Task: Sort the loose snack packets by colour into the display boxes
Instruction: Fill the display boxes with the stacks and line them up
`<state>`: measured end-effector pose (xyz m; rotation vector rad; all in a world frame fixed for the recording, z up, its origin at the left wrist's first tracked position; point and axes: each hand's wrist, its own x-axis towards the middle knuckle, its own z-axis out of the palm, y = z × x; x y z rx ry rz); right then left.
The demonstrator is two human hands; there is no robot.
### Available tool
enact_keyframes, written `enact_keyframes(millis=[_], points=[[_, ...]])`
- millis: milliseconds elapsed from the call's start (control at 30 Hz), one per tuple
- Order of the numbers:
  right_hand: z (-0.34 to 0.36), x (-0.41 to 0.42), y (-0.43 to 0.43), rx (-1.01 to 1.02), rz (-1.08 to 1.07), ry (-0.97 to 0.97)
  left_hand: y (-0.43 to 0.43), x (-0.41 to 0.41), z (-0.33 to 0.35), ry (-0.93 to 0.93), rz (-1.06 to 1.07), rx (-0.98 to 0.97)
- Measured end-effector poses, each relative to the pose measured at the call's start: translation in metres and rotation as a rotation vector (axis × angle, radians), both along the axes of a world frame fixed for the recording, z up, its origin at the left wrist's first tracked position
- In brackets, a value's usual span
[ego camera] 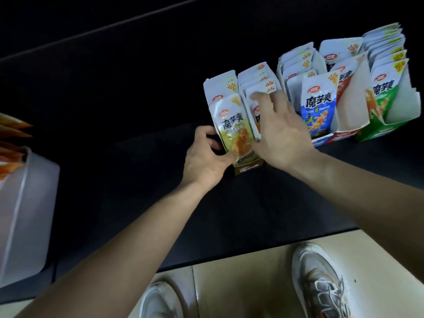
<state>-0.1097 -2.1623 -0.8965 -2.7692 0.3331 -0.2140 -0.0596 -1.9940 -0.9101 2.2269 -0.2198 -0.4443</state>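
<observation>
On the dark, matte desk (149, 191) stands a row of cardboard display boxes. In the leftmost one, the olive box (249, 168), glossy flat packets stand upright in two files. The left grip (206, 157) curls round the lower left edge of the front yellow-green packet (231, 125), thumb across its face. The right grip (282, 129), slightly blurred, has its fingers apart and nearly straight, resting on the packet tops of the file beside it. To the right stand a blue box (321, 141), a red box (340, 136) and a green box (376, 134), each packed with pouches. At far left, a frosted plastic bin (27, 203) holds orange packets (11, 138).
</observation>
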Motion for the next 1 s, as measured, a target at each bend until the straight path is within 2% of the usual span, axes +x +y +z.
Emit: enact_keyframes(millis=[133,433,600,833,1000], points=[[0.005,0.003,-0.004,0.063,0.096,-0.046,0.010,0.003,-0.001,0.030,0.024,-0.069],[0.005,0.007,0.005,-0.129,0.233,0.074,0.008,0.002,-0.004,0.155,-0.036,-0.109],[-0.002,-0.013,0.013,-0.077,0.242,-0.058,0.040,-0.012,-0.001,0.122,-0.025,-0.071],[0.005,-0.020,0.048,-0.343,0.349,-0.001,0.087,-0.055,-0.009,0.168,0.068,-0.124],[0.010,-0.017,0.066,-0.433,0.243,0.050,0.092,-0.057,-0.009,0.179,0.037,-0.152]])
